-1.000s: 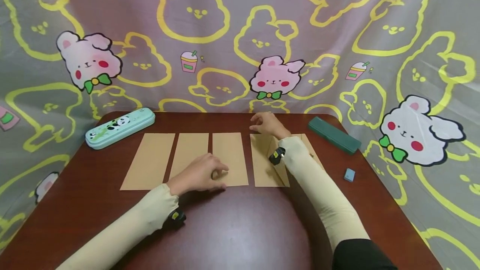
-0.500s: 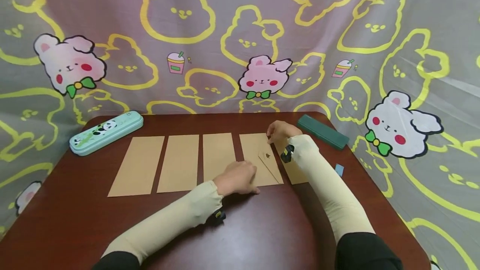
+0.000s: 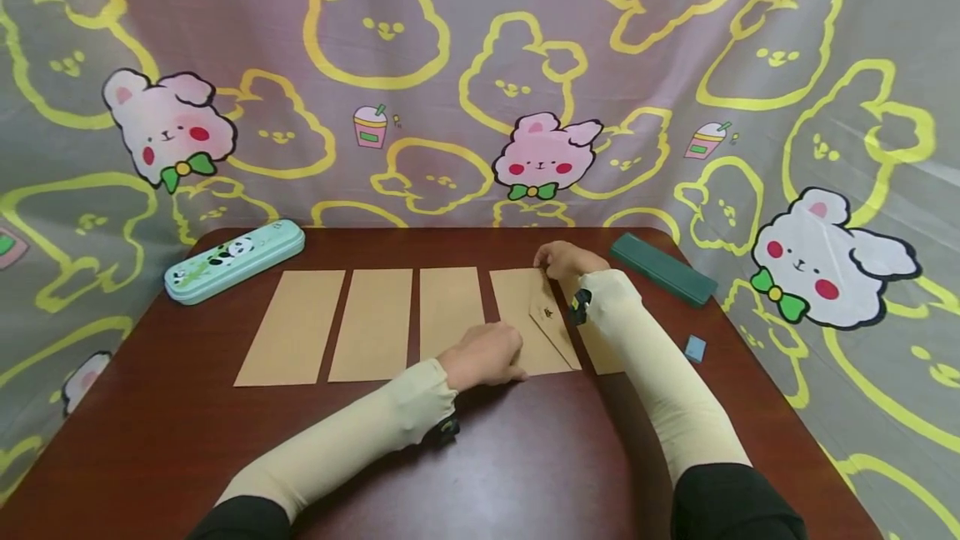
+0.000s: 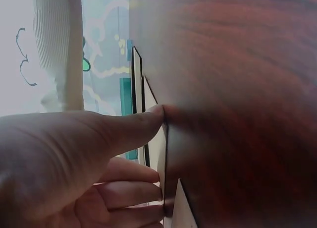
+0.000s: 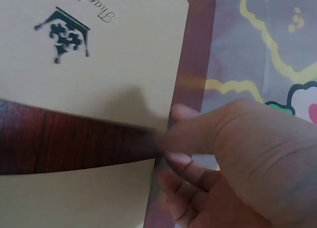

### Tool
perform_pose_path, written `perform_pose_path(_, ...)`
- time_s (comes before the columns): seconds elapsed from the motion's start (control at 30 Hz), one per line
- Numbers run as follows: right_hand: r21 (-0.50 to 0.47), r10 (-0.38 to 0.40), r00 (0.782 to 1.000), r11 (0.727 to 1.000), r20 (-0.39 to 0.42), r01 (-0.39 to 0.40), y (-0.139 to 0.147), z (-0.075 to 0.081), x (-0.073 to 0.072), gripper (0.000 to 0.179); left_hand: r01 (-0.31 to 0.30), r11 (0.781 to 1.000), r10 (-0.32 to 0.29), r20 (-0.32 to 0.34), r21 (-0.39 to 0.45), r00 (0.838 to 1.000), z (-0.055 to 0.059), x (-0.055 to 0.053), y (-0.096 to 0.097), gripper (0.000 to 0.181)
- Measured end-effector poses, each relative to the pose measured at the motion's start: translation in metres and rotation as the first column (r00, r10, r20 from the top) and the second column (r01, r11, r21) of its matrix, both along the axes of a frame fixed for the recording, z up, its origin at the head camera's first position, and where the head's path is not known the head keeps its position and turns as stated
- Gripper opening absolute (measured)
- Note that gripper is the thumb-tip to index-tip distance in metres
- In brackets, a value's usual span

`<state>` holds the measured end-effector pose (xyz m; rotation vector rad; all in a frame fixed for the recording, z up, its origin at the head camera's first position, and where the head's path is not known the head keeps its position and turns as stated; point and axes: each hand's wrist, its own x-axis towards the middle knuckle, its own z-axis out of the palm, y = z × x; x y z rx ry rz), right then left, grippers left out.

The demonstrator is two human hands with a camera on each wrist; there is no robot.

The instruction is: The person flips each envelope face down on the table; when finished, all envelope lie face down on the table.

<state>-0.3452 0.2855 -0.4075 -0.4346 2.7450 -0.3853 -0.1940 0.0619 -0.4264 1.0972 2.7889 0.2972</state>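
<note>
Several kraft-brown envelopes lie side by side on the table. My left hand [image 3: 483, 354] is at the near left corner of the second envelope from the right [image 3: 536, 348], thumb at its near edge and fingers along its left side, as the left wrist view shows. At that envelope's far right corner is my right hand [image 3: 568, 261], thumb and fingers pinching there, a little blurred in the right wrist view. A dark crown print [image 5: 63, 34] and the word "Thank" mark the flap. The rightmost envelope [image 3: 598, 348] is partly hidden under my right arm.
A mint pencil case [image 3: 236, 261] with a panda picture sits at the back left. Towards the back right lie a dark green case [image 3: 663, 269] and a small blue block [image 3: 695, 348]. A patterned curtain [image 3: 442, 107] surrounds the table's [image 3: 480, 473] far side.
My left hand has moved right, from the third envelope to the near corner of the fourth. My right hand has come down onto that envelope's far right corner. The head view has shifted slightly.
</note>
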Motion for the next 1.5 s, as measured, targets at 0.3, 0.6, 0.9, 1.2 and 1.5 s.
perform_pose_path(0.3,-0.215,0.102,0.995,0.972,0.02,-0.095,0.027,0.017,-0.002,0.035,0.028,0.999,-0.028,-0.006,-0.018,1.0,0.002,0.001,-0.004,0.04)
perform_pose_path(0.6,-0.425,-0.041,0.982,0.898,0.186,0.118,0.044,0.021,0.003,0.03,0.04,0.999,-0.04,-0.017,-0.002,0.999,-0.006,0.009,-0.009,0.068)
perform_pose_path(0.9,-0.696,0.14,0.964,0.716,0.226,0.059,0.023,0.025,0.001,0.039,0.013,0.981,-0.031,0.09,0.195,0.995,-0.006,0.009,-0.013,0.077)
perform_pose_path(1.2,-0.677,0.13,0.979,0.736,0.155,0.01,0.009,0.024,0.0,0.041,-0.096,0.956,0.116,-0.055,0.279,0.992,-0.002,0.015,-0.011,0.12)
perform_pose_path(1.5,-0.675,0.12,0.983,0.738,0.138,0.004,0.006,0.023,0.0,0.038,0.13,0.857,-0.011,-0.235,0.499,0.972,0.011,0.015,-0.01,0.059)
